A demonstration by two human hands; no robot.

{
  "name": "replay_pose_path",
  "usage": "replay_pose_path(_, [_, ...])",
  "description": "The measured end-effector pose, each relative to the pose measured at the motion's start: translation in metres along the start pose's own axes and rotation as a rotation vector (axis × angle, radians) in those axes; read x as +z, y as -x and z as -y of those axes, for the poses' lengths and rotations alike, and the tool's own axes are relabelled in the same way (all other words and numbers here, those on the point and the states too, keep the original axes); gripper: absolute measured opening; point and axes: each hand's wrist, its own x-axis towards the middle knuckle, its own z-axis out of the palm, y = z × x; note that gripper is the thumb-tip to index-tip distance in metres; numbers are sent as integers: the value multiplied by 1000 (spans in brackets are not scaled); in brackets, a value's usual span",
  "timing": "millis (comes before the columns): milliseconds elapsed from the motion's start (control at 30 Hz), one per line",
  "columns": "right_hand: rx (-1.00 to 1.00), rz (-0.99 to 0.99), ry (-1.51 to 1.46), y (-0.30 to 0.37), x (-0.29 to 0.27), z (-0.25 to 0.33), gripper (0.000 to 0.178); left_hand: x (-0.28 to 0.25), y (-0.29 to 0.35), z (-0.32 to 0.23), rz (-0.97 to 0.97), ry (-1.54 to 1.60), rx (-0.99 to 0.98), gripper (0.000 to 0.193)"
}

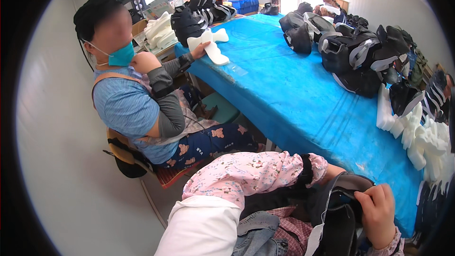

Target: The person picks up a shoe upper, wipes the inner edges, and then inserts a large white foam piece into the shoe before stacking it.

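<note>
In my lap, at the lower right, is a black padded sewn piece [339, 213] with a dark hollow opening and pale grey trim along one edge. My right hand [379, 211] is closed on the near right rim of its opening, thumb and fingers pinching the edge. Behind the far side of the same piece goes my left hand [332, 174], in a pink flowered sleeve; only the wrist shows and its fingers are hidden.
A table with a blue cover [284, 99] stretches away ahead. Black padded pieces [360, 57] and white foam shapes [431, 147] are heaped along its right side. At left a seated co-worker [132, 99] holds a white foam shape [213, 50]. Two more people sit at the far end.
</note>
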Motion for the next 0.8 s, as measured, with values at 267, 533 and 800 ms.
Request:
replay_pose_path(267, [-3,-143,78,1,-9,0,26,2,2,-5,16,-43,36,45])
replay_pose_path(533, [17,-143,52,-2,-9,0,25,-1,2,-1,17,10,17,48])
replay_pose_path(800, [12,-139,54,-2,-8,0,25,-21,-12,19,23,-35,30,47])
